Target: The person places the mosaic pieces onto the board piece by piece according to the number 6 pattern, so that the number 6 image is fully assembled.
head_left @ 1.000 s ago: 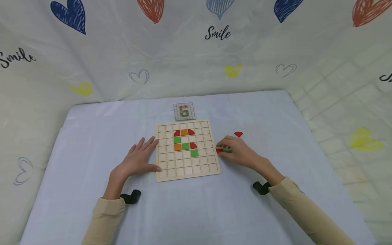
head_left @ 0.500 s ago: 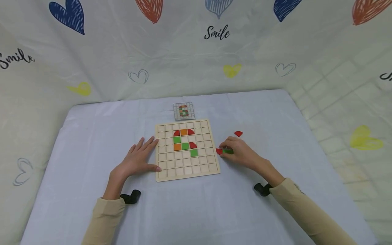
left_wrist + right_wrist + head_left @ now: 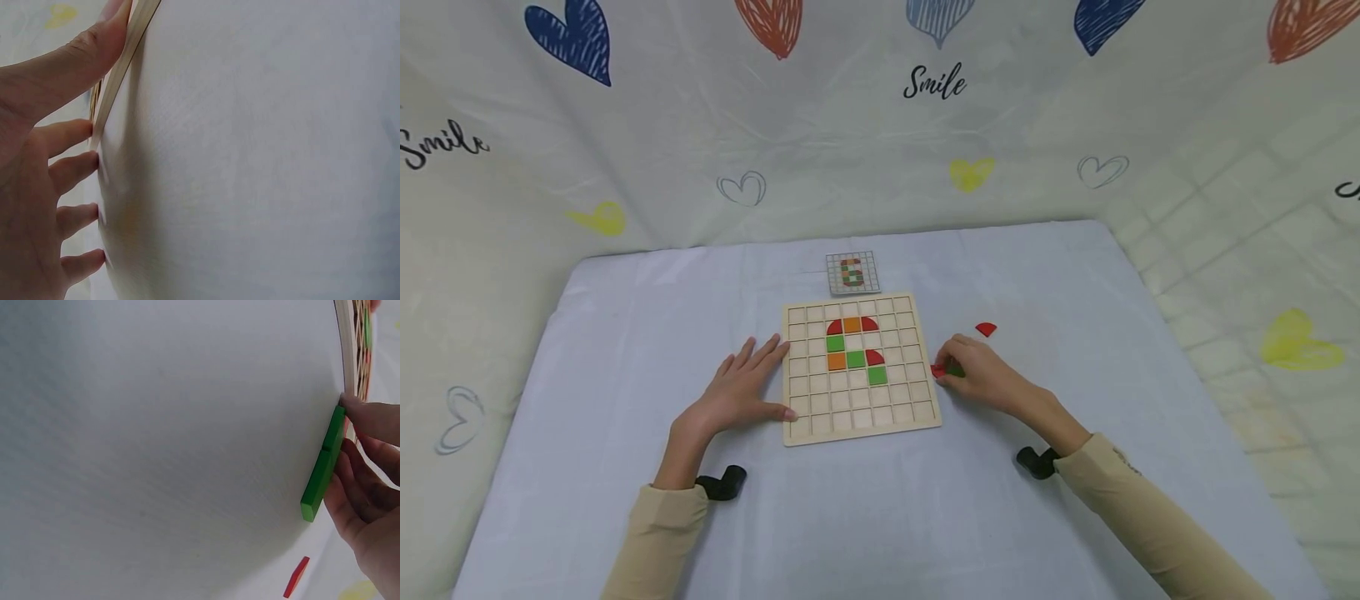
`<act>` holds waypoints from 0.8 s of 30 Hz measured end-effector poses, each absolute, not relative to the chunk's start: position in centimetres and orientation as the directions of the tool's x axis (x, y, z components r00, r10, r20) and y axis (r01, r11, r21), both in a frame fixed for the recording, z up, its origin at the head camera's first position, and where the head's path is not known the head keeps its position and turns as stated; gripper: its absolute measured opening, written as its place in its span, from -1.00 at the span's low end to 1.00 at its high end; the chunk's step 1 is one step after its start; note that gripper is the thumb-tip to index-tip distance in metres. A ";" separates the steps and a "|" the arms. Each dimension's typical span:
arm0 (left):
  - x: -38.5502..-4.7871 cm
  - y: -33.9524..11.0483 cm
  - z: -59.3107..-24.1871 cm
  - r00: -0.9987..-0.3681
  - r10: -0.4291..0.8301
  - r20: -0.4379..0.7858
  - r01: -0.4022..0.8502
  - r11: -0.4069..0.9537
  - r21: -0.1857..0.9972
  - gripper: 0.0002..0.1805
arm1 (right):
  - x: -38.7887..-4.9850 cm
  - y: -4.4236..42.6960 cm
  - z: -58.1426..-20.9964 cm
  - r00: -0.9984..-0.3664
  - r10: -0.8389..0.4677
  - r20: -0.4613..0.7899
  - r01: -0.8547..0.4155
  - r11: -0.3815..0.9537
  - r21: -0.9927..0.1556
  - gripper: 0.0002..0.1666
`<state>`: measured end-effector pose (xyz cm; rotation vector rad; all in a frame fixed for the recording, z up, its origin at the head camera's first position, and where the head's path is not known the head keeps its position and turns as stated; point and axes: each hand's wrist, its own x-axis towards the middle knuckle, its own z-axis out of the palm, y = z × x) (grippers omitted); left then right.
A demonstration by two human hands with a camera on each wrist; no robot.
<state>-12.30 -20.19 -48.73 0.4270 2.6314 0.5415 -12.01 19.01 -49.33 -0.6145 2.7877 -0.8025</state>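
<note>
A square wooden grid board [image 3: 808, 425] lies on the table, with red, orange and green tiles set in some of its cells. My left hand [image 3: 737, 390] is spread at the board's left side, its thumb on the near left corner and its fingertips along the edge. Just past the right edge, my right hand [image 3: 981, 372] pinches a red quarter-circle tile [image 3: 937, 371] between thumb and fingers. Two green tiles [image 3: 320, 481] lie end to end beside these fingers in the right wrist view; from the head they are partly covered by the hand.
A small pattern card [image 3: 853, 273] with a gridded coloured figure lies behind the board. Another red quarter-circle tile [image 3: 987, 329] rests on the white cloth [image 3: 1060, 292] beyond my right hand. A printed curtain [image 3: 850, 125] hangs behind the table.
The right hand's fingers have shifted slightly and now cover more of the red tile and the green ones. My left hand and the board have stayed in place.
</note>
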 end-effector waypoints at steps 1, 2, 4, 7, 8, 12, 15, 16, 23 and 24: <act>-12.3 -20.2 -48.7 -0.865 0.372 -0.336 0.209 0.877 0.433 0.27 | -12.0 19.0 -49.3 -0.898 -0.436 -0.055 -0.338 0.766 -0.546 -0.79; -12.3 -20.2 -48.7 -0.865 0.372 -0.336 0.208 0.876 0.435 0.26 | -11.9 18.9 -49.3 -0.897 -0.438 -0.056 -0.339 0.765 -0.548 -0.78; -12.3 -20.2 -48.7 -0.866 0.372 -0.335 0.208 0.876 0.435 0.26 | -11.9 18.9 -49.2 -0.897 -0.438 -0.058 -0.339 0.768 -0.543 -0.76; -12.3 -20.1 -48.7 -0.865 0.370 -0.338 0.205 0.877 0.434 0.26 | -11.9 18.8 -49.2 -0.898 -0.436 -0.063 -0.340 0.776 -0.531 -0.74; -12.3 -20.1 -48.7 -0.865 0.369 -0.339 0.204 0.877 0.434 0.26 | -11.9 18.8 -49.2 -0.897 -0.437 -0.064 -0.340 0.775 -0.532 -0.74; -12.3 -20.1 -48.7 -0.865 0.368 -0.341 0.206 0.880 0.428 0.27 | -11.9 18.8 -49.2 -0.893 -0.444 -0.072 -0.333 0.761 -0.557 -0.79; -12.3 -20.1 -48.7 -0.865 0.369 -0.339 0.210 0.881 0.424 0.27 | -11.9 18.8 -49.3 -0.893 -0.441 -0.084 -0.320 0.756 -0.571 -0.80; -12.3 -20.1 -48.7 -0.865 0.370 -0.338 0.210 0.880 0.426 0.27 | -11.9 18.8 -49.3 -0.894 -0.439 -0.088 -0.315 0.757 -0.573 -0.80; -12.3 -20.1 -48.7 -0.866 0.370 -0.336 0.207 0.878 0.431 0.26 | -11.8 18.8 -49.3 -0.896 -0.439 -0.063 -0.326 0.748 -0.578 -0.72; -12.3 -20.1 -48.6 -0.866 0.370 -0.336 0.208 0.878 0.431 0.26 | -11.8 18.8 -49.2 -0.898 -0.436 -0.054 -0.328 0.748 -0.577 -0.71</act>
